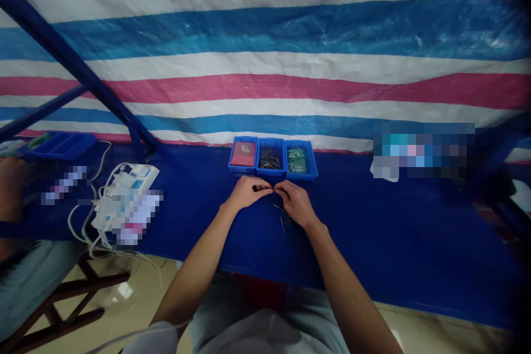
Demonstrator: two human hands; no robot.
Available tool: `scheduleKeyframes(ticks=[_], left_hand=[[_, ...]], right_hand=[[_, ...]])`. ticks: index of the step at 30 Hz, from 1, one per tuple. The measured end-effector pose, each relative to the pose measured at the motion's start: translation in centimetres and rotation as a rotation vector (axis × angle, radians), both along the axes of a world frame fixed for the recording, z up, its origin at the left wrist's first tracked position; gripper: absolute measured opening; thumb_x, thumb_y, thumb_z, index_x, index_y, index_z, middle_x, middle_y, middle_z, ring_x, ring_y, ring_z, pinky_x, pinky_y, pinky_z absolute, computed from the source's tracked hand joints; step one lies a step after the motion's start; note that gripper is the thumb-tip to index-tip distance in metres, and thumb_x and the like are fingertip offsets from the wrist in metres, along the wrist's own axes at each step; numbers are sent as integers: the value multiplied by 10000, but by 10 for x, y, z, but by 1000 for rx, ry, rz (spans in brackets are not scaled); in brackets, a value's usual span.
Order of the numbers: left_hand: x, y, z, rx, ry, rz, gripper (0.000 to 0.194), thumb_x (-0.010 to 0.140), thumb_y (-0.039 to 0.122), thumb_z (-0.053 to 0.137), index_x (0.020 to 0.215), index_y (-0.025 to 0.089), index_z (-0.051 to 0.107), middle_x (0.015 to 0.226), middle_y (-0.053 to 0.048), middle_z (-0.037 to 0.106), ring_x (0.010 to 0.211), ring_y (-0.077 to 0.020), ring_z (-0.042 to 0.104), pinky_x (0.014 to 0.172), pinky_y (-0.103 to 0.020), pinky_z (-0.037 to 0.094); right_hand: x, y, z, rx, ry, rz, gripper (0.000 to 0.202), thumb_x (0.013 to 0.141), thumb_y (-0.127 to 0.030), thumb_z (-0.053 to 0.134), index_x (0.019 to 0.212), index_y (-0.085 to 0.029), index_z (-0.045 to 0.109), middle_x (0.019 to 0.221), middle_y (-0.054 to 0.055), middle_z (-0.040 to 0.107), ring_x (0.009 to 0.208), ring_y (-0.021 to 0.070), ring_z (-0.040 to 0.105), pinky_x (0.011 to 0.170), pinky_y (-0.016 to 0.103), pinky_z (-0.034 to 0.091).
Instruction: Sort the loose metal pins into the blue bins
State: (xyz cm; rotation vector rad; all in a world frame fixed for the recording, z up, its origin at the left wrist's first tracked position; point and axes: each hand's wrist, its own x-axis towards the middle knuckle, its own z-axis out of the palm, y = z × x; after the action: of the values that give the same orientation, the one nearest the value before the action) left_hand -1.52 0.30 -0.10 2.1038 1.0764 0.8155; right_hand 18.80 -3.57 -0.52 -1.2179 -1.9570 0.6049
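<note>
My left hand (pixel 248 191) and my right hand (pixel 294 200) meet over the blue table, in front of three small blue bins. The fingertips of both are pinched and almost touch; whatever lies between them is too small to make out. Several thin metal pins or nails (pixel 283 223) lie loose on the table beside and under my right hand. In the left bin (pixel 232 167) is a flat pink piece (pixel 243 154). Many dark, thin metal pieces (pixel 270 159) fill the middle bin (pixel 265 173). Green and whitish pieces (pixel 296 160) lie in the right bin (pixel 309 175).
White power strips (pixel 141 174) with tangled cables lie on the left of the table (pixel 373 243). Farther left are a blue tray (pixel 66 146) and another person's hand (pixel 11 188). A blurred-out item (pixel 423 149) stands at right. Striped sheeting (pixel 265 88) hangs behind.
</note>
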Motion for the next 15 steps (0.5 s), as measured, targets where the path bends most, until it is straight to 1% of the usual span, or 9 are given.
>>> scheduleKeyframes(ticks=[6, 10, 13, 15], left_hand=[[0, 2, -4, 24, 32, -4, 186, 878, 359, 703, 944, 211, 793, 814, -29, 736, 692, -138, 640, 638, -227, 457], [0, -1, -1, 84, 87, -3, 172, 881, 342, 698, 941, 207, 786, 795, -22, 717, 669, -129, 618, 630, -227, 446], [1, -3, 2, 143, 120, -19, 144, 893, 284, 672, 942, 200, 779, 806, -25, 708, 670, -125, 612, 648, -234, 452], [1, -3, 4, 162, 107, -30, 135, 893, 227, 652, 942, 194, 774, 845, -32, 713, 684, -126, 620, 673, -239, 469]], right_hand=[[-2, -1, 2, 24, 62, -6, 218, 995, -235, 480, 1003, -248, 697, 959, 43, 713, 876, 203, 674, 814, 310, 485], [-3, -2, 0, 18, 59, -27, 203, 988, -284, 512, 1017, -251, 710, 976, 52, 730, 873, 214, 689, 789, 321, 511], [-5, -4, 0, 23, 79, -19, 196, 982, -310, 531, 1024, -256, 716, 993, 52, 736, 876, 217, 694, 780, 326, 523], [-6, -4, 1, 22, 97, -15, 201, 981, -328, 536, 1039, -258, 715, 1006, 53, 734, 882, 217, 693, 787, 330, 528]])
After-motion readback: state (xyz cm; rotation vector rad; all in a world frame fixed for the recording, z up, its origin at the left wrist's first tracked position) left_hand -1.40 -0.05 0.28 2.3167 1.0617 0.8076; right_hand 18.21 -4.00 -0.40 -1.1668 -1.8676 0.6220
